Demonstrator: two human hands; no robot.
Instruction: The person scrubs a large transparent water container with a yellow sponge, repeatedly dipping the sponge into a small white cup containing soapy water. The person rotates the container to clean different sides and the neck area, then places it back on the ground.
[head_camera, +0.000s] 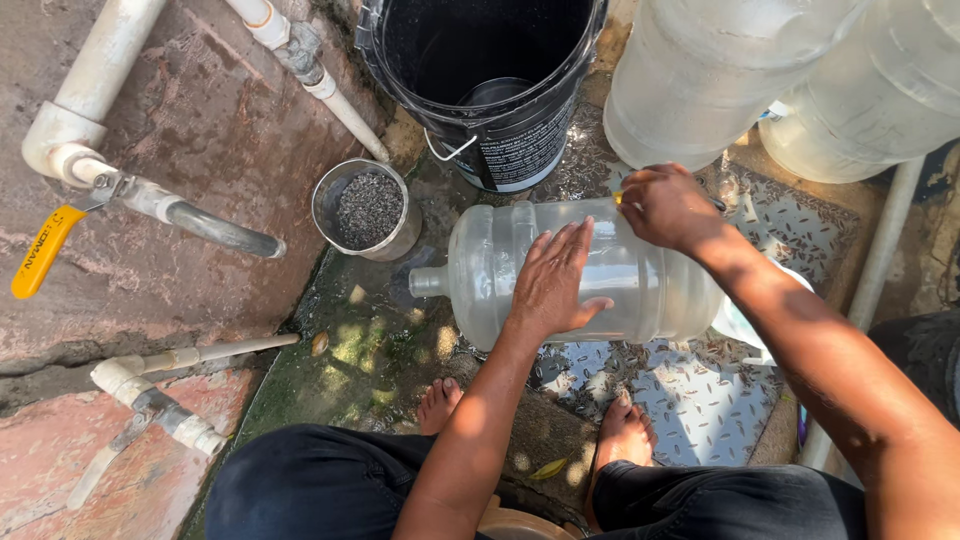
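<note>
Clear plastic, wet and probably slippery: the water jug (580, 275) lies on its side under your palms. Your left hand (552, 280) rests flat and spread on its belly; your right hand (668, 207) curls over the base end. It looks light, seemingly near empty; grip the ribbed shoulder.

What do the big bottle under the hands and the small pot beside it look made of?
Bottle: clear, slightly cloudy plastic, likely; ribbed, and the ground shows through it. Small pot: dull grey metal by its thin shiny rim, holding dark grit.
</note>
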